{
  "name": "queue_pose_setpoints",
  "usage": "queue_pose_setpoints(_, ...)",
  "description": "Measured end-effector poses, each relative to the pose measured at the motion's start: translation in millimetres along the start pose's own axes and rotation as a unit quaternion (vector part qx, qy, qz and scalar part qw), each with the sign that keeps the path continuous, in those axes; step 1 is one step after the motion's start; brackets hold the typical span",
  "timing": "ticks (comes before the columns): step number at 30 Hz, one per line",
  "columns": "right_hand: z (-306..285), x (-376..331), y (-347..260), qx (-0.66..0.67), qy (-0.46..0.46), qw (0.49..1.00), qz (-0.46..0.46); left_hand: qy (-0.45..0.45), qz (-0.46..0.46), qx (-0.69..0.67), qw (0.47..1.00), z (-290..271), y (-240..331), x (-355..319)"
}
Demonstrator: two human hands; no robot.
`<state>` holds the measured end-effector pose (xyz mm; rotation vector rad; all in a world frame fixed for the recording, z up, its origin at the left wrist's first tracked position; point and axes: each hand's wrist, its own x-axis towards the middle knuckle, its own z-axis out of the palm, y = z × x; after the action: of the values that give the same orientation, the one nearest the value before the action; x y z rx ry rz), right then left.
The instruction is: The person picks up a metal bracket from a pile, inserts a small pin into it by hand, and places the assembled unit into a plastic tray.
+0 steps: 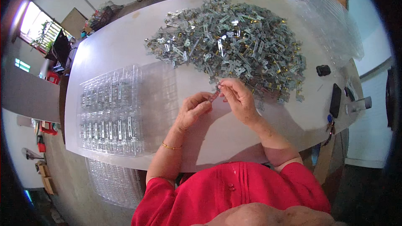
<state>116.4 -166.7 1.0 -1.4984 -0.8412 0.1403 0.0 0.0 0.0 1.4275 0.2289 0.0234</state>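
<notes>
Bridging both hands [195, 108] [239, 99], small metal piece [215, 96].

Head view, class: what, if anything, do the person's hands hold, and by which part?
A small metal piece: the left hand seemingly holds its near end, the right hand its far end; the exact contact is too small to tell.

"Is that heap of parts [238, 50] in front of you metal?"
"It looks it: silvery, glossy where light strikes, with brassy glints."
"And your tray [137, 88]?"
"Clear, shiny plastic. Your desk [117, 44] looks smooth, your bracelet [171, 147] polished gold-toned metal, your shirt [201, 188] matt red cloth."
</notes>
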Motion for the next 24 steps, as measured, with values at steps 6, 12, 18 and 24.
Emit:
queue_pose_setpoints(6, 5, 0, -10, 0.013, -0.005, 0.999, 0.051, -0.018, 0.018, 0.017, 1.0, 7, 9, 0)
queue_pose_setpoints(12, 10, -5, -4, 0.048, 0.012, 0.994, 0.102, 0.076, 0.168, 0.233, 0.955, 12, -8, 0)
queue_pose_setpoints(18, 13, -6, -7, 0.111, 0.039, 0.984, 0.132, 0.105, 0.271, 0.438, 0.851, 14, 2, 2)
queue_pose_setpoints(24, 22, -14, -4, 0.125, 0.024, 0.987, 0.099, 0.213, 0.223, 0.425, 0.851, 11, 27, -13)
